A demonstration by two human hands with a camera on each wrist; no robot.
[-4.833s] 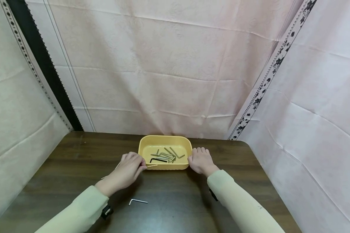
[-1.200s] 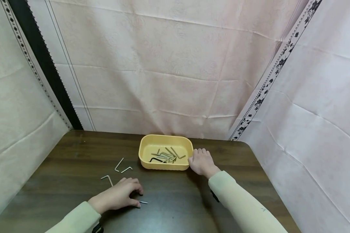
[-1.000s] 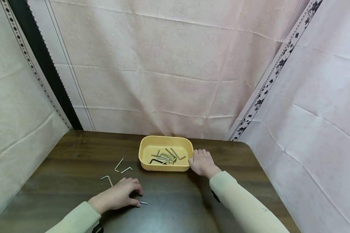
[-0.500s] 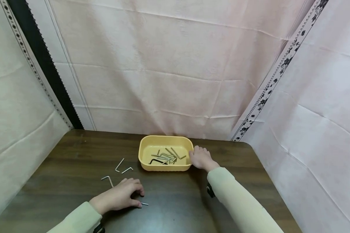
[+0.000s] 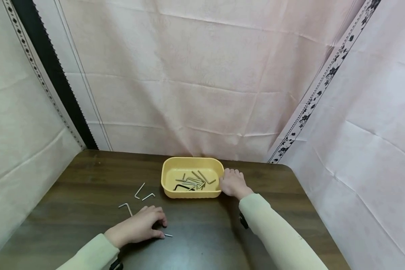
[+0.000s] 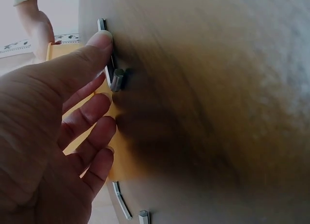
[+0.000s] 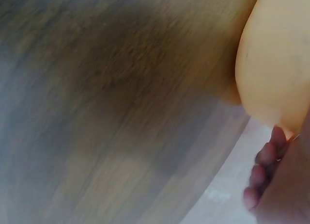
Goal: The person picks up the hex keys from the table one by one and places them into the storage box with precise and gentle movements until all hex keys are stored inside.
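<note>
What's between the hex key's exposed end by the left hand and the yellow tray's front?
The head view shows only bare tabletop from that end of the hex key to the yellow tray. The left hand and three loose keys lie to the left.

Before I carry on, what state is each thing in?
Left hand: thumb on a hex key; whether pinching, unclear.
Thumbed hex key: on or just above the table.
Three loose hex keys: on the table, apart.
Yellow tray: upright, uncovered, holding hex keys.
Tray's metal hex keys: loosely heaped.
Black hex key: in the tray.
Right hand: gripping tray's right end.
</note>
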